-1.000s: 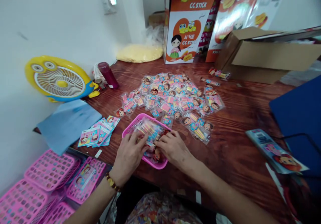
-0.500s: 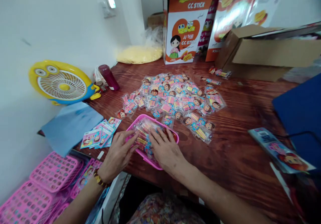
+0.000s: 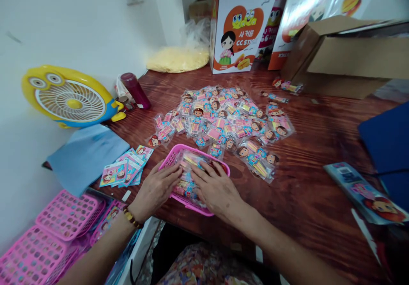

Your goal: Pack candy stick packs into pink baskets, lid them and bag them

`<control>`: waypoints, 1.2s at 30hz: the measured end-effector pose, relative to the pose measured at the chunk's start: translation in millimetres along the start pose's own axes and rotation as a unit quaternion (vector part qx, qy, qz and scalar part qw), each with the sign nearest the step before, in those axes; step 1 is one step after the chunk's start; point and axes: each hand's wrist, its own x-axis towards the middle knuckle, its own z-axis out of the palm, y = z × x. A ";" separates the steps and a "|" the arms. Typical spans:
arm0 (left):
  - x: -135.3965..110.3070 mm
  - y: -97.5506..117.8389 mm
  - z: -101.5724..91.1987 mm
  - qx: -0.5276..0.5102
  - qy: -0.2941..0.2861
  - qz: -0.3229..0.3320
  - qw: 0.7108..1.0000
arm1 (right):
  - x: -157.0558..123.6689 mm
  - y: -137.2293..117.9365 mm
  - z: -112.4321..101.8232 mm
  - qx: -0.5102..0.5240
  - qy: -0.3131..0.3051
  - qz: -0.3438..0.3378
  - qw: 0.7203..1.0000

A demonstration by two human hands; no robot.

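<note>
A pink plastic basket [image 3: 202,211] stands near the table's front edge, filled with clear packets of candy sticks [image 3: 189,187]. Over the basket's left side lies my left hand [image 3: 158,189], fingers stretched toward the packets and touching them. My right hand [image 3: 217,187] rests flat across the packets on the right, its fingers extended and slightly apart. Neither hand grips a packet. The hands hide part of the basket's contents. Just behind the basket spreads a pile of similar packets [image 3: 220,121] with cartoon figures on them.
Printed cards [image 3: 124,172] and a blue cloth [image 3: 86,157] lie left, below a yellow fan [image 3: 73,104] and a dark red bottle [image 3: 136,91]. Pink baskets [image 3: 68,214] stack lower left. Cartons [image 3: 238,33], an open cardboard box [image 3: 348,61] and flat printed bags [image 3: 364,193] occupy the back and right.
The view has shifted slightly. My left hand's fingers have moved further in over the packets and lie flatter. My right hand stays on the packets.
</note>
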 end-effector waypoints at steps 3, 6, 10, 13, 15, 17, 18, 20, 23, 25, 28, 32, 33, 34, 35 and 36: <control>-8.0 14.4 3.3 0.033 0.007 -0.070 0.997 | 19.1 21.7 2.4 0.012 0.001 -0.072 0.997; -14.9 23.2 3.4 0.058 -0.003 -0.105 0.993 | 31.9 34.0 -0.4 0.019 0.010 -0.125 0.992; -20.1 17.9 -7.8 0.090 0.031 -0.128 0.987 | 23.6 26.6 -14.2 0.008 0.072 -0.114 0.991; -14.1 7.4 -18.8 0.089 0.012 -0.085 0.992 | 11.1 17.0 -21.7 0.003 0.095 -0.082 0.992; -5.3 0.7 -22.1 0.073 -0.040 -0.022 0.996 | 6.9 15.1 -21.0 -0.002 0.075 -0.056 0.996; 3.5 -4.7 -20.5 0.050 -0.080 0.030 0.995 | 6.4 17.1 -16.2 0.004 0.046 -0.033 0.998; 6.8 -7.0 -18.2 0.039 -0.089 0.039 0.995 | 6.9 19.0 -13.0 0.011 0.034 -0.023 0.999; 10.3 -10.9 -11.8 0.017 -0.091 0.045 0.995 | 9.0 22.6 -7.4 0.024 0.014 0.000 1.000; 10.6 -16.3 -3.4 0.005 -0.097 0.039 0.994 | 13.5 24.6 -5.8 0.040 -0.018 0.039 0.998; 10.3 -18.6 -2.3 0.007 -0.098 0.039 0.994 | 17.3 23.4 -9.5 0.038 -0.033 0.062 0.997; 8.9 -13.2 -9.0 0.034 -0.078 0.027 0.996 | 21.1 21.1 -17.9 0.031 -0.034 0.080 0.996; -2.2 17.4 -15.4 0.073 -0.001 0.035 0.997 | 15.2 17.2 -28.5 0.050 -0.003 0.071 0.996; -6.3 26.5 -12.9 0.071 0.012 0.052 0.996 | 11.6 15.3 -31.2 0.049 0.010 0.069 0.996; -10.3 34.5 -8.4 0.069 0.021 0.068 0.995 | 7.7 13.2 -33.6 0.048 0.025 0.066 0.996; -13.7 40.6 -2.2 0.072 0.033 0.075 0.994 | 3.7 11.2 -35.6 0.051 0.040 0.061 0.996; -16.1 44.3 5.3 0.076 0.053 0.074 0.993 | -0.3 10.1 -36.8 0.058 0.056 0.052 0.995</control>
